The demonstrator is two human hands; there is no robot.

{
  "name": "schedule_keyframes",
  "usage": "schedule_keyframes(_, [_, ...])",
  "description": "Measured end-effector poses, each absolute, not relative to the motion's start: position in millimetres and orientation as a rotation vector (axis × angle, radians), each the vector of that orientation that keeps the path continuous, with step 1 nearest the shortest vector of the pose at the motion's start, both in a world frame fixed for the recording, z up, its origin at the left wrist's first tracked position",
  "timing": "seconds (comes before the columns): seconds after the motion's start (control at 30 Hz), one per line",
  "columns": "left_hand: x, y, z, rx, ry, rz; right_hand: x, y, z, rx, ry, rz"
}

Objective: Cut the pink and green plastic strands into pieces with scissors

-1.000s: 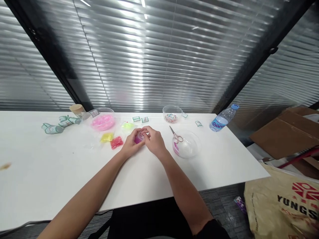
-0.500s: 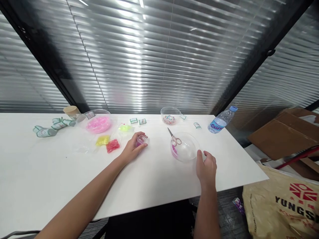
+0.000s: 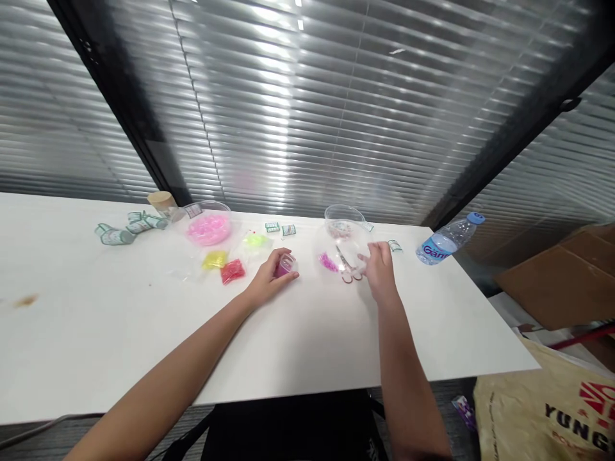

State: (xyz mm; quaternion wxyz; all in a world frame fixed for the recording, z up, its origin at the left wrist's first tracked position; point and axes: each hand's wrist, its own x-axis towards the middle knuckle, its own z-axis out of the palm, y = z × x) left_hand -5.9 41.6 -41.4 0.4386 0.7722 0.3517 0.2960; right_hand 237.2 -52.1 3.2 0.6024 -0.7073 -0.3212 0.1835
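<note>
Clear plastic, by its look, the bowl is tilted right of centre on the bench, the right hand pinching its right edge. It should prove light, stiff and slippery, best taken by the rim lest the purple bits spill. Leftward, the left hand curls around a small cup.
</note>
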Motion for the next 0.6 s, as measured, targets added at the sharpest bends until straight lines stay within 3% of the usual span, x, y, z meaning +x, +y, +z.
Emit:
schedule_keyframes(0.23, [-5, 45, -50, 1.826, 0.877, 0.786, 211, -10, 26, -1.503, -0.772, 0.467])
schedule_keyframes(0.6, [1, 38, -39, 1.964, 0.914, 0.787, 177, -32, 12, -1.356, -0.947, 0.057])
